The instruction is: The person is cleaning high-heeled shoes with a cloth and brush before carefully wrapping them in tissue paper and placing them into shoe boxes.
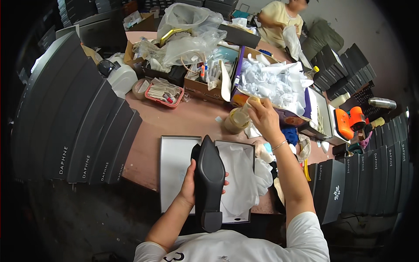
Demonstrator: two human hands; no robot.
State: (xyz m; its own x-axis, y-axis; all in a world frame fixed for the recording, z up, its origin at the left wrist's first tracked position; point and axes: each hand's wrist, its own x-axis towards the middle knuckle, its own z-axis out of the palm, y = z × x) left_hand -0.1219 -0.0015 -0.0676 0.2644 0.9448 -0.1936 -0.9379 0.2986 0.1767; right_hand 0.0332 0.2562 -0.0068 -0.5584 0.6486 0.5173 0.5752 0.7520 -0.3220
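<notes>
My left hand point(190, 183) grips a black pointed shoe point(209, 179) with its sole up and the block heel toward me, over an open shoe box point(174, 168) lined with white tissue paper point(238, 174). My right hand point(264, 118) is stretched forward and holds something small and pale above a yellowish jar point(236, 120) on the table; what it holds is too small to tell. Behind that hand stands a cardboard box full of crumpled white paper point(275, 83).
Stacks of dark shoe boxes point(74, 126) line the left, more stand at the right point(371, 174). A pink tray of small items point(163, 92), clear plastic bags point(187, 37), an orange tool point(349, 120) and a steel bottle point(382, 103) crowd the table. Another person point(281, 19) sits at the far side.
</notes>
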